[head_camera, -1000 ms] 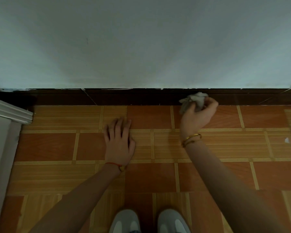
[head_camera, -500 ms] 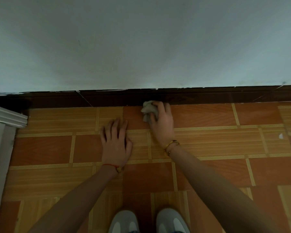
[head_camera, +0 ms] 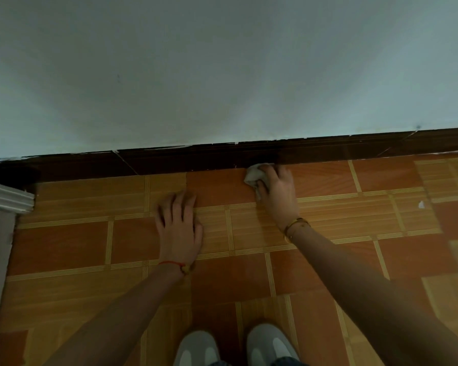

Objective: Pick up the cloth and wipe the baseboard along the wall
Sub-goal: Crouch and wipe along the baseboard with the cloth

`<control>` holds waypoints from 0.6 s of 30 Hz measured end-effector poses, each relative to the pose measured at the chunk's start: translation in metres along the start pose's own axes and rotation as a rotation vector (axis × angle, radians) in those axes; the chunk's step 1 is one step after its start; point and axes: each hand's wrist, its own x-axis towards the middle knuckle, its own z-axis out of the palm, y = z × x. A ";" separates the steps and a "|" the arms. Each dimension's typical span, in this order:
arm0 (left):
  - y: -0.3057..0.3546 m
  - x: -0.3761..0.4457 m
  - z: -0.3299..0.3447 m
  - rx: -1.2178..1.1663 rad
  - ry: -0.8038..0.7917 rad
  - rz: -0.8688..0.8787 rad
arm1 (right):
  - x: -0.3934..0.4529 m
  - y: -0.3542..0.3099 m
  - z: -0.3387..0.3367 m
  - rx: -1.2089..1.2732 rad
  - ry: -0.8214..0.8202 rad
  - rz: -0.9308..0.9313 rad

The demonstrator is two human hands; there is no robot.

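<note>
Head view | my right hand (head_camera: 276, 192) clutches cloth (head_camera: 253, 176) against baseboard (head_camera: 196, 161) | left hand (head_camera: 179, 228) flat, holding nothing | wiping underway — stretches either side of grip remain

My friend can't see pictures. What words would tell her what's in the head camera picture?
A person's right hand presses a crumpled pale cloth against the dark baseboard where a pale wall meets an orange tiled floor. The left hand lies flat on the floor, and two grey shoes show at the bottom edge.
</note>
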 end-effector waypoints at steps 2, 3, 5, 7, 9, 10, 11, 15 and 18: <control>0.009 0.003 -0.001 -0.058 -0.006 0.034 | 0.001 -0.006 0.003 0.003 -0.022 -0.021; 0.016 0.006 -0.001 -0.085 -0.013 0.045 | 0.001 -0.006 0.003 -0.005 -0.030 -0.025; 0.030 0.012 0.001 -0.133 -0.030 0.054 | 0.002 -0.002 -0.001 -0.042 -0.047 -0.043; 0.042 0.021 0.003 -0.169 -0.049 0.062 | 0.002 0.006 -0.008 -0.072 -0.039 -0.022; 0.051 0.028 0.006 -0.162 -0.063 0.073 | 0.002 0.023 -0.018 -0.100 0.000 0.062; 0.054 0.031 0.007 -0.143 -0.067 0.086 | 0.002 0.035 -0.024 -0.121 0.023 0.122; 0.057 0.032 0.007 -0.120 -0.072 0.101 | 0.002 0.047 -0.031 -0.138 0.045 0.189; 0.070 0.037 0.015 -0.139 -0.094 0.108 | 0.004 0.064 -0.042 -0.150 0.078 0.333; 0.077 0.035 0.025 -0.131 -0.100 0.074 | 0.003 0.050 -0.035 -0.109 0.053 0.264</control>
